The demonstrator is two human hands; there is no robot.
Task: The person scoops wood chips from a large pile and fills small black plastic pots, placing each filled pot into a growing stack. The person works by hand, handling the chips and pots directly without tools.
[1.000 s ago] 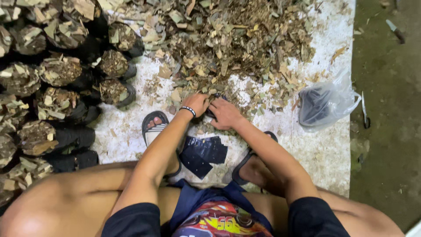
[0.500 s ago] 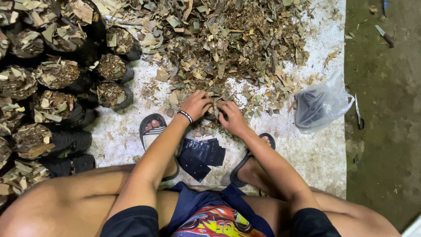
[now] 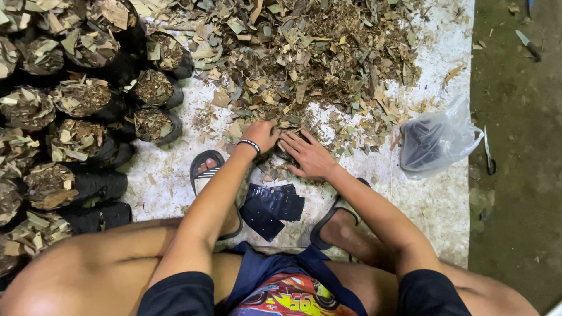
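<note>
White sheet [image 3: 175, 181], leaf-filled black bags [image 3: 88, 96], hands in leaf pile [image 3: 304, 64]

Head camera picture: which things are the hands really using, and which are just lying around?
In use:
- left hand and right hand, both pressed into the near edge of the dry leaf pile
- flat black bags, stacked just below the hands
- filled black bags, packed with the same leaves

Lying about:
- clear plastic bag
- knife on the dark floor
</note>
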